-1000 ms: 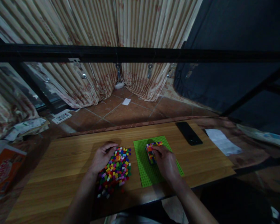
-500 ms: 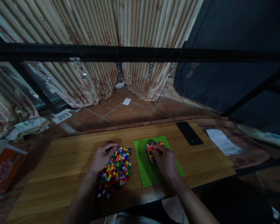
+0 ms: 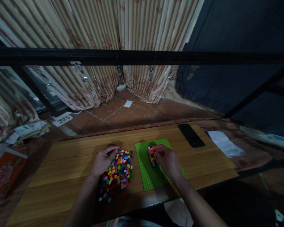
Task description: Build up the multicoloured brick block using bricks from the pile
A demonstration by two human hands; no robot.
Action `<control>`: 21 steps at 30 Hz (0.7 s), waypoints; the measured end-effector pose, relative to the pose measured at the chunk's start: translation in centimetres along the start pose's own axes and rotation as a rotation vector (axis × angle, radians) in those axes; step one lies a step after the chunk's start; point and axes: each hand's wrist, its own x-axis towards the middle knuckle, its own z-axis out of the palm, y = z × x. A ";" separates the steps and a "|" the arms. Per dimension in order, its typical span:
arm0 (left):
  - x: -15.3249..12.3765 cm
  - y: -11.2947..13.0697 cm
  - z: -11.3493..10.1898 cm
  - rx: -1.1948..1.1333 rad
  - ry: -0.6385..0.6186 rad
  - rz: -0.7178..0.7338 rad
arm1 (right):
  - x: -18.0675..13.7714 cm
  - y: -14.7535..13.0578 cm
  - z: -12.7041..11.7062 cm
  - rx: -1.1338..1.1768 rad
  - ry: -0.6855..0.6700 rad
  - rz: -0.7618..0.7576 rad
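A loose pile of small multicoloured toy bricks lies on the wooden table. At its upper left edge rests my left hand, fingers curled and thumb closed toward the forefinger; whatever they hold is too small to make out. To the right is a green studded baseplate, bearing a small built block of coloured bricks. Over the right side of that build, my right hand has its thumb and forefinger pinched at the top bricks. The fingers cover part of the build, and any brick between them is hidden.
A black phone lies at the table's far right. Beyond the right edge is a white paper. A black horizontal bar crosses in front of striped curtains. An orange box stands at far left.
The camera view has shifted slightly. Both hands keep nearly the same places and finger poses, my right hand still at the brick build.
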 end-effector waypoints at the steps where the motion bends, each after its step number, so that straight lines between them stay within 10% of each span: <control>1: 0.0 0.0 0.0 -0.002 0.001 0.001 | 0.0 0.0 0.0 -0.008 0.004 -0.003; 16: -0.1 -0.4 0.4 -0.040 0.037 -0.022 | -0.7 0.6 0.1 0.020 0.017 -0.089; 21: -0.1 -0.5 0.6 -0.038 0.046 -0.019 | -3.0 -1.1 1.2 -0.029 0.077 -0.329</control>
